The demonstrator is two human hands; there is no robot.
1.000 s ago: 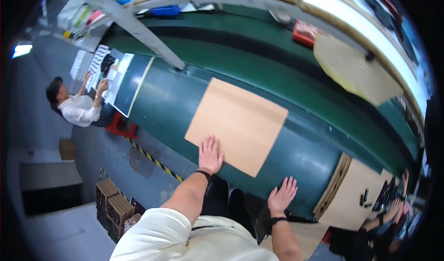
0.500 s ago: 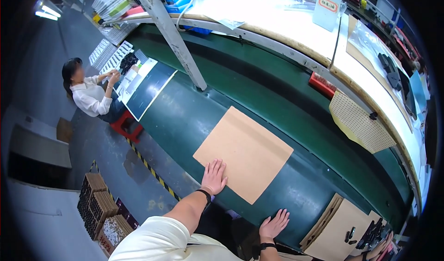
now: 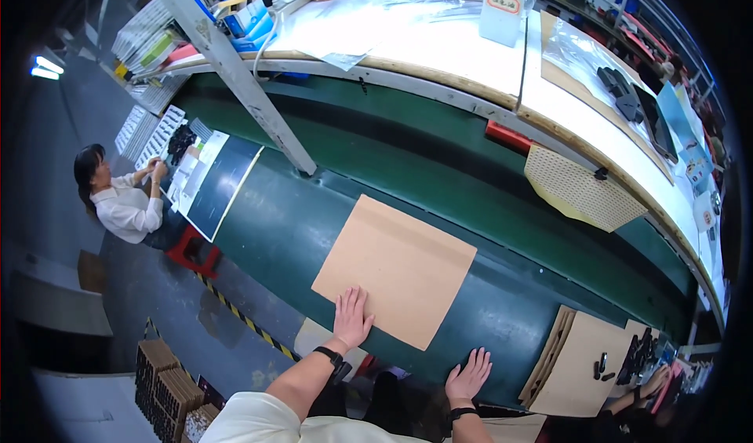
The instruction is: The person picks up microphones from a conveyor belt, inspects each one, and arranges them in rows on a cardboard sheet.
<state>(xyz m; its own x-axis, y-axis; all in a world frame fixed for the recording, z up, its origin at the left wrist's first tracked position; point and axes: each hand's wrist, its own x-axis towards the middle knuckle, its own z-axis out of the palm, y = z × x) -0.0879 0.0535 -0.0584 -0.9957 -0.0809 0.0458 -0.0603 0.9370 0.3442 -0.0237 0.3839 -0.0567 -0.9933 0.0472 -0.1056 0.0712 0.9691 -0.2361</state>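
A flat brown cardboard sheet point(image 3: 400, 264) lies on the green work surface point(image 3: 510, 317) in front of me. My left hand point(image 3: 353, 317) rests on the sheet's near left edge, palm down and fingers stretched. To the right, apart from the sheet, my right hand point(image 3: 469, 374) lies flat near the front edge of the green surface, its fingers extended and nothing in it. Dark bands circle both wrists. Beyond my right hand is a stack of cardboard sheets point(image 3: 584, 360), with a few small black parts point(image 3: 603, 368) on top.
A co-worker's hand point(image 3: 655, 382) is at the far right by a heap of black parts point(image 3: 639, 357). Another person point(image 3: 125, 204) sits at the far left. A metal post point(image 3: 235, 74) rises behind the sheet, below a white shelf point(image 3: 408, 51). Cardboard trays point(image 3: 161, 376) stand lower left.
My view has turned slightly, so the scene sits a little differently in the picture. Both hands stay flat in about the same places, and the cardboard sheet has not visibly moved on the surface.
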